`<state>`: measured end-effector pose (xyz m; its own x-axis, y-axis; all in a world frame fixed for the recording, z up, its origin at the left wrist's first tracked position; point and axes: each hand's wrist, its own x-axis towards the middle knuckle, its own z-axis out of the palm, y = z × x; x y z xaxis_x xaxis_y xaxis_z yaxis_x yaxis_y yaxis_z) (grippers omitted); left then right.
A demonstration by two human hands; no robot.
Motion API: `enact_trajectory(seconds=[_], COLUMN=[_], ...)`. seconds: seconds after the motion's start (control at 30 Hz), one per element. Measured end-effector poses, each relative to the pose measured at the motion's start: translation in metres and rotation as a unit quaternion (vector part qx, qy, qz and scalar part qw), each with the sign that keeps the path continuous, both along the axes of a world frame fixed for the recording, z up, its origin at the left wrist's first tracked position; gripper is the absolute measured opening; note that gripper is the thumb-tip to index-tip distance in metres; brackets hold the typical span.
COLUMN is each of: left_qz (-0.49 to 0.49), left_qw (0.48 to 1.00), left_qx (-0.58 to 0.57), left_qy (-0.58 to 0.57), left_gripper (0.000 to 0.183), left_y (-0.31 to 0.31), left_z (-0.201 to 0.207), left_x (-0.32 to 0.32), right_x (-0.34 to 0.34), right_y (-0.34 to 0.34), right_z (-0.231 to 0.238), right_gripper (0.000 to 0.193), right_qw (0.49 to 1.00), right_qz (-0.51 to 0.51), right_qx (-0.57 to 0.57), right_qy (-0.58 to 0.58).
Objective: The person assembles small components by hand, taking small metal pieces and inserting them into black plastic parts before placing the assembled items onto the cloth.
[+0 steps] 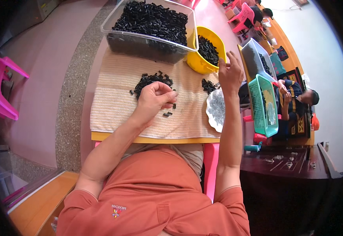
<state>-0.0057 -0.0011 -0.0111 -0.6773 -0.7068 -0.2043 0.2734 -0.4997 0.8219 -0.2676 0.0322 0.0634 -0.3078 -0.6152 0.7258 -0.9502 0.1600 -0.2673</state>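
Four lots of short black pieces (148, 82) counted: one heap on the towel, one small bunch beside the dish, one lot in the bucket, one in the tub; too many to tally singly. Heap pieces point every way, no shared long axis. Strays nearest the person: one with its long axis running roughly away from the body, a few lying more crosswise.

Hands, two. Left hand (155, 100): at the heap's near side, thumb and forefinger brought together; cannot tell whether a piece is pinched. Right hand (231, 74): raised just beside the bucket, fingers loosely bent; cannot tell whether it grasps anything.

Around them: one striped towel (114, 104), one yellow bucket (197, 65), one clear tub (140, 46) at the far side, one scalloped white dish (215, 125), partly behind the right forearm. Farther right: one green basket (269, 128).
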Motion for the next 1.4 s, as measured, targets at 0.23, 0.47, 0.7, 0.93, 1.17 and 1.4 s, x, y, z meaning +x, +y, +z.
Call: enact_trajectory(seconds=[0.23, 0.47, 0.7, 0.93, 1.17, 1.4], left_qz=[0.058, 0.094, 0.090, 0.088, 0.040, -0.058], left_qw=[0.998, 0.995, 0.995, 0.996, 0.994, 0.990], left_qx=[0.014, 0.004, 0.006, 0.006, -0.100, -0.130], left_qy=[0.022, 0.030, 0.037, 0.032, -0.014, -0.018], left_gripper=[0.013, 0.010, 0.010, 0.011, 0.013, 0.022], left_y=[-0.005, -0.009, -0.009, -0.008, -0.005, 0.002], left_z=[0.004, 0.002, 0.002, 0.002, -0.006, 0.004], left_x=[0.004, 0.005, 0.004, 0.003, 0.000, 0.003], right_x=[0.030, 0.074, 0.096, 0.101, 0.107, 0.119], right_y=[0.026, 0.055, 0.065, 0.064, 0.073, 0.080], right_z=[-0.028, -0.055, -0.061, -0.067, -0.063, -0.042], right_gripper=[0.015, 0.020, 0.026, 0.026, 0.024, 0.025], right_qw=[0.990, 0.933, 0.922, 0.904, 0.933, 0.940], right_qz=[0.076, 0.190, 0.166, 0.157, 0.201, 0.266], right_qx=[0.084, 0.252, 0.342, 0.391, 0.258, 0.153], right_qy=[-0.085, -0.175, -0.076, -0.069, -0.150, -0.149])
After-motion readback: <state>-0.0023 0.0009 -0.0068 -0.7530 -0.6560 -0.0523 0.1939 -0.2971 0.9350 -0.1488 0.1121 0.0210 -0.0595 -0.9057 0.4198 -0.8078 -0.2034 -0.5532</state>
